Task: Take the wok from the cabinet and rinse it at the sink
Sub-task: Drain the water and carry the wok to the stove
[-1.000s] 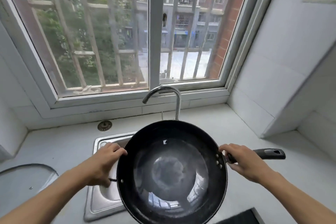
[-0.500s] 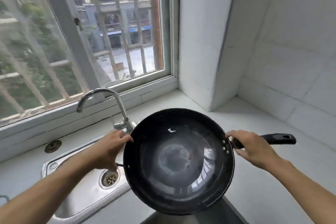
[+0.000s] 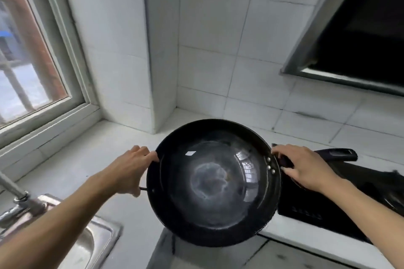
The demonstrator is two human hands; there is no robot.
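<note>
A round black wok (image 3: 213,182), wet and shiny inside, is held level above the white counter, between the sink and a black stove. My left hand (image 3: 129,170) grips its left rim and small side loop. My right hand (image 3: 302,167) is closed on the long black handle (image 3: 338,154) close to the rivets. The steel sink (image 3: 96,240) shows only its right corner at the lower left, with the tap base (image 3: 20,197) beside it. The wok is to the right of the sink, not over the basin.
A black cooktop (image 3: 328,207) lies under my right forearm, with a range hood (image 3: 358,35) above at the upper right. White tiled walls meet in a corner column (image 3: 161,61) behind the wok. A window (image 3: 28,57) is at the left. The counter edge (image 3: 306,244) runs along the bottom.
My view and the wok have swung to the right, away from the sink and tap toward the stove. Both hands keep the same grip on rim and handle.
</note>
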